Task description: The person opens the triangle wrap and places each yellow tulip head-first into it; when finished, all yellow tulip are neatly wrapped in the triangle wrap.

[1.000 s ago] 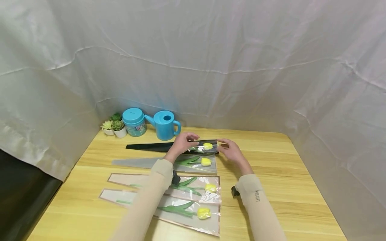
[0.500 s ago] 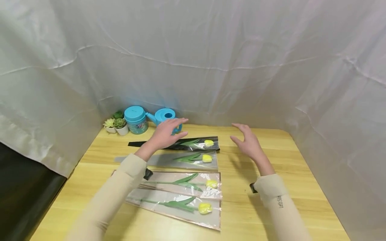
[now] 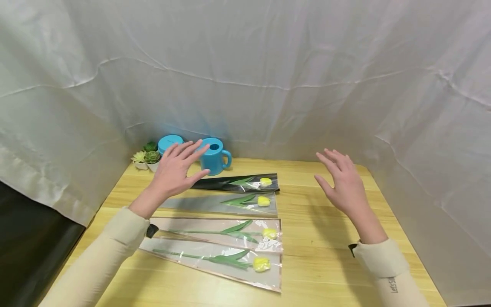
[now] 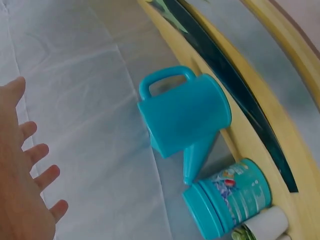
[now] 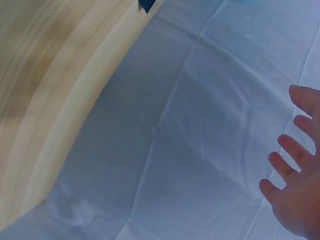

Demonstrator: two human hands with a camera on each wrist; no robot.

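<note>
My left hand (image 3: 174, 175) hovers with spread fingers above the table's left part, holding nothing. It hides the stem end of a yellow tulip in a black sleeve (image 3: 215, 183) and part of the blue jar. Over the right side of the table my right hand (image 3: 345, 185) hangs in the air, fingers extended and nothing in them. Below the black sleeve lie a tulip in a grey sleeve (image 3: 203, 204), one in a pink sleeve (image 3: 192, 224) and one in a white sleeve (image 3: 215, 266). All the blooms point right.
Behind the tulips stand a blue watering can (image 4: 187, 115), a blue lidded jar (image 4: 230, 197) and small potted succulents (image 3: 145, 157). Grey cloth (image 3: 268, 85) hangs around the back and sides of the wooden table (image 3: 307, 260).
Both hands have come away from the black-sleeved tulip. The left moved left and toward me, the right moved right, and their fingers spread. The tulips stay in a row on the table.
</note>
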